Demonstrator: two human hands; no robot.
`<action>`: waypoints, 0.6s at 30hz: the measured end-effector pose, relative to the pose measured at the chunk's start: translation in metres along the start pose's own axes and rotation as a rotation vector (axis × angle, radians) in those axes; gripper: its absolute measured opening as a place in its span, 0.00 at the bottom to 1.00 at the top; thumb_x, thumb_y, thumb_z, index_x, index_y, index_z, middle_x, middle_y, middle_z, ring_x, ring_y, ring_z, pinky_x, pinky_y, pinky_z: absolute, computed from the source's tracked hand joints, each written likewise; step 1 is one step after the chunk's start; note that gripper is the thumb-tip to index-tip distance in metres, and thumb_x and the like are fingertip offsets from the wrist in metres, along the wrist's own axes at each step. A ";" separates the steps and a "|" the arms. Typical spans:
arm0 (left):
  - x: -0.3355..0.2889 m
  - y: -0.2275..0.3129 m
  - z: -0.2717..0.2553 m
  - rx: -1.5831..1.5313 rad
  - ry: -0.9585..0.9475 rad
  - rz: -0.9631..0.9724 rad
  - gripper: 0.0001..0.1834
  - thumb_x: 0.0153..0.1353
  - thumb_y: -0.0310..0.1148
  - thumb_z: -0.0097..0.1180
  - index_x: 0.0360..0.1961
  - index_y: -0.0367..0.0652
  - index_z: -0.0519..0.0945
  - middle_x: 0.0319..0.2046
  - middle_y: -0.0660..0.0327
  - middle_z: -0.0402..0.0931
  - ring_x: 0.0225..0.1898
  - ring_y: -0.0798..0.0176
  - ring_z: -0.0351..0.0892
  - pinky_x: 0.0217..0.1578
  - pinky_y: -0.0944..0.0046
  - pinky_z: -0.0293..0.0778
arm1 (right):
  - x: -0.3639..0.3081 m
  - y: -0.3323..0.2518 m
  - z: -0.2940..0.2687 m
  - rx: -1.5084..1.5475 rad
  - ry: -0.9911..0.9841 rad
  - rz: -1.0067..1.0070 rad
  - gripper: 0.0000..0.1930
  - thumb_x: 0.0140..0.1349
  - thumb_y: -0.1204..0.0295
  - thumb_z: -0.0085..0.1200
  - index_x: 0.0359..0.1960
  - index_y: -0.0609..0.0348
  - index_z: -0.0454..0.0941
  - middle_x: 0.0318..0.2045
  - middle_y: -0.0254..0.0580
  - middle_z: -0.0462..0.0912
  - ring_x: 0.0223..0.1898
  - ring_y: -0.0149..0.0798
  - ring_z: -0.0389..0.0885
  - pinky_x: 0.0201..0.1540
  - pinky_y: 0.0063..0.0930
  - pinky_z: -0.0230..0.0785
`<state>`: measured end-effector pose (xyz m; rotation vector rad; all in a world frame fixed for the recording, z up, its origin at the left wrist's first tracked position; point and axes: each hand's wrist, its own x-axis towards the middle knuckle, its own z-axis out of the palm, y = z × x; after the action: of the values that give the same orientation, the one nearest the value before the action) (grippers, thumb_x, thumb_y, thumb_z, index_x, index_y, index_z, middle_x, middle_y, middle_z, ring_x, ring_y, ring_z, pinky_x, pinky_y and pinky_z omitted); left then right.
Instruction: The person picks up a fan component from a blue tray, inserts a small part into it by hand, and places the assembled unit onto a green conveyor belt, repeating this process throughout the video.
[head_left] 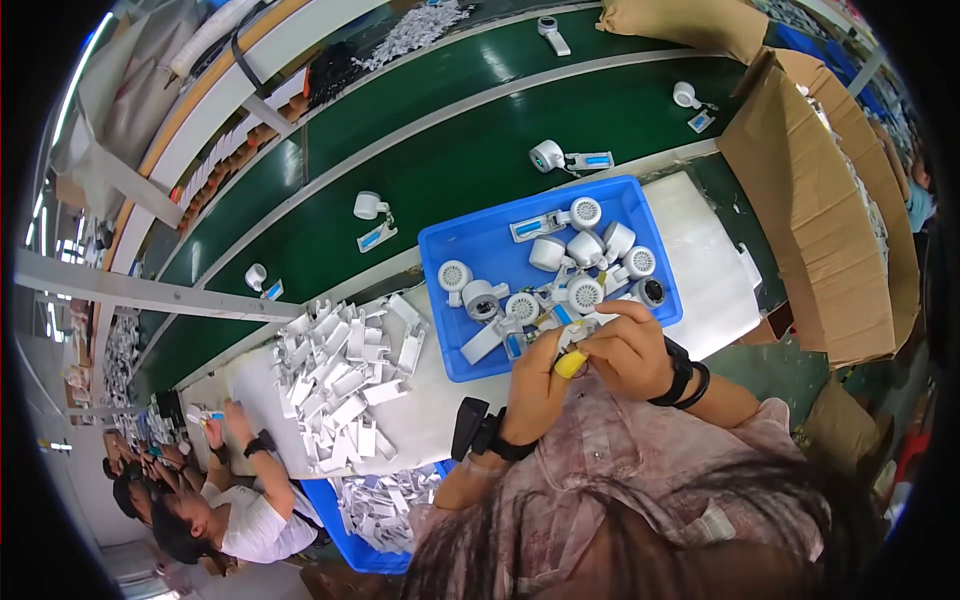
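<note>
My left hand [538,390] and my right hand [632,352] meet over the near edge of a blue plastic tray [445,350]. Both sets of fingers are closed on a small white plastic part [577,336], largely covered by them. Something small and yellow [570,364] shows at the fingertips; whether it is a finger cover or a loose piece, I cannot tell. Round white fan heads [585,213] with grilles lie jumbled in the tray, some wired to handle pieces that hold blue battery cells [537,227].
White plastic handle shells [350,380] are heaped left of the tray, above a blue bin [345,535] of similar shells. Beyond runs a green conveyor belt [440,150] carrying spaced fan units [547,156]. A cardboard box [800,210] stands right. A co-worker [260,515] works at far left.
</note>
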<state>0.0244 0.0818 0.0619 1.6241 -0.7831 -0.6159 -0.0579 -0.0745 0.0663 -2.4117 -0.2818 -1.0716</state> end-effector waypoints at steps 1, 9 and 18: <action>-0.001 0.001 0.000 -0.001 0.005 -0.002 0.16 0.60 0.22 0.48 0.51 0.35 0.73 0.38 0.48 0.78 0.38 0.49 0.81 0.39 0.59 0.74 | 0.000 -0.001 0.000 -0.001 0.001 0.009 0.14 0.40 0.83 0.63 0.31 0.58 0.78 0.28 0.36 0.78 0.40 0.49 0.79 0.40 0.34 0.73; 0.000 -0.009 0.006 0.091 0.074 0.081 0.11 0.64 0.28 0.49 0.45 0.35 0.74 0.29 0.56 0.77 0.28 0.64 0.78 0.29 0.67 0.71 | -0.006 -0.004 0.008 -0.002 0.025 0.047 0.15 0.40 0.79 0.64 0.34 0.55 0.80 0.28 0.36 0.77 0.37 0.45 0.79 0.43 0.33 0.73; -0.002 -0.008 -0.005 -0.350 -0.069 -0.132 0.15 0.67 0.29 0.47 0.53 0.37 0.66 0.26 0.62 0.75 0.24 0.72 0.74 0.22 0.71 0.68 | -0.008 0.018 -0.002 0.574 -0.123 0.471 0.13 0.59 0.76 0.56 0.46 0.60 0.76 0.40 0.40 0.78 0.42 0.39 0.76 0.48 0.30 0.67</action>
<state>0.0283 0.0872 0.0551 1.3440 -0.5824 -0.8572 -0.0576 -0.0908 0.0552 -1.8886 -0.0408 -0.5358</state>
